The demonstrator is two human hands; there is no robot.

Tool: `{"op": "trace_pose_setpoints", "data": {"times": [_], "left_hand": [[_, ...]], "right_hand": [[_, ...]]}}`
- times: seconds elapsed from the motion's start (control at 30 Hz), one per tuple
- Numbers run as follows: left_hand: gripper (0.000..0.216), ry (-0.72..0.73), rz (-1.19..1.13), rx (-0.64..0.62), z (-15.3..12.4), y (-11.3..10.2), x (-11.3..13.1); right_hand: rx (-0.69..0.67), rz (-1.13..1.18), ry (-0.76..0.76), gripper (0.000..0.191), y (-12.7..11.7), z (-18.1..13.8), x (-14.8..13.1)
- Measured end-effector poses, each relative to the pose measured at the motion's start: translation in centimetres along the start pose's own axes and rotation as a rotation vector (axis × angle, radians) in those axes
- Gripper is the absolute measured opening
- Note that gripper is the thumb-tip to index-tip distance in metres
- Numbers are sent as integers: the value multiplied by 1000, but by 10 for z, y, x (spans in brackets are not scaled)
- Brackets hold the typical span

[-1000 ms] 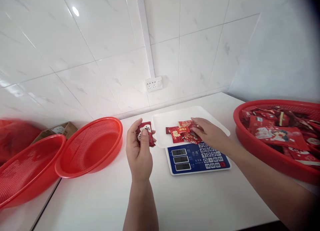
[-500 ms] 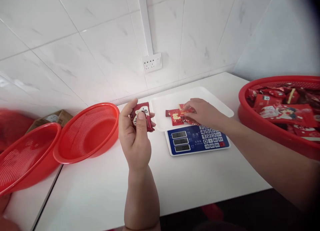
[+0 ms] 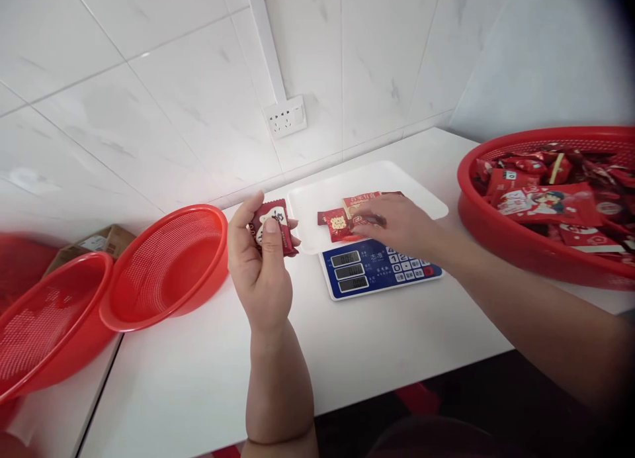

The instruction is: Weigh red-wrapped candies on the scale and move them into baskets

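Note:
My left hand (image 3: 262,273) is raised to the left of a digital scale (image 3: 357,273). Its thumb presses a dark red snack packet (image 3: 272,228) with a cream label against the fingers. Over the scale's white pan (image 3: 317,193), my right hand (image 3: 397,220) has its fingers curled down on a small red candy packet (image 3: 367,221), partly hidden by them. Beside the fingertips lies a red packet with a gold print (image 3: 338,224). A larger red packet with pale lettering (image 3: 360,198) lies behind it, partly under the hand.
To the right stands a red basket (image 3: 466,200) heaped with red snack packets. Two red plastic baskets, one nearer the scale (image 3: 218,246) and one farther left (image 3: 99,292), stand on the left. A cardboard box (image 3: 116,239) sits behind them. A socket (image 3: 286,117) is on the tiled wall.
The view has shifted slightly. My right hand has moved a little over the pan, uncovering more of the larger red packet. My left hand keeps its hold.

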State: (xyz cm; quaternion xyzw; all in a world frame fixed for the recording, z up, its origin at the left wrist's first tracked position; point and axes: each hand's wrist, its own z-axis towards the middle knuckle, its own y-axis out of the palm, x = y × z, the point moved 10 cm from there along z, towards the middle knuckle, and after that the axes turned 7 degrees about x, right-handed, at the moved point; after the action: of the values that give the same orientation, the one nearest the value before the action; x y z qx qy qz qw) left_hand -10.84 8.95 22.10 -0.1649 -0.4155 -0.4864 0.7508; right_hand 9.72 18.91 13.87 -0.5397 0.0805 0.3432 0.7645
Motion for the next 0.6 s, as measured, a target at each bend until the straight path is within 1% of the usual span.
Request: {"op": "trace_pose_setpoints", "data": {"times": [0.1, 0.2, 0.27, 0.33, 0.4, 0.43, 0.47, 0.5, 0.53, 0.6], "left_hand": [[27, 4, 9, -11, 0, 1, 1], [26, 14, -4, -12, 0, 1, 3], [26, 23, -12, -15, 0, 1, 3], [26, 38, -11, -18, 1, 0, 3], [26, 59, -2, -17, 1, -1, 4], [26, 70, 5, -16, 1, -1, 4], [26, 79, 14, -14, 1, -2, 4], [26, 86, 23, -12, 1, -2, 4], [26, 90, 32, -13, 1, -2, 4], [27, 91, 46, -15, 1, -2, 3]], "right_hand": [[-33, -96, -155, 28, 19, -6, -13], [-3, -154, -258, 19, 28, -9, -20], [52, -151, -333, 16, 24, -11, -26], [163, -106, -388, 16, 12, -16, -33], [281, -34, -424, 16, -2, -31, -40], [303, 12, -451, 15, -5, -44, -45], [282, 60, -490, 15, -2, -61, -51], [209, 106, -541, 17, 7, -80, -59], [91, 152, -608, 24, 22, -104, -68], [-242, 171, -724, 44, 64, -156, -82]]}}
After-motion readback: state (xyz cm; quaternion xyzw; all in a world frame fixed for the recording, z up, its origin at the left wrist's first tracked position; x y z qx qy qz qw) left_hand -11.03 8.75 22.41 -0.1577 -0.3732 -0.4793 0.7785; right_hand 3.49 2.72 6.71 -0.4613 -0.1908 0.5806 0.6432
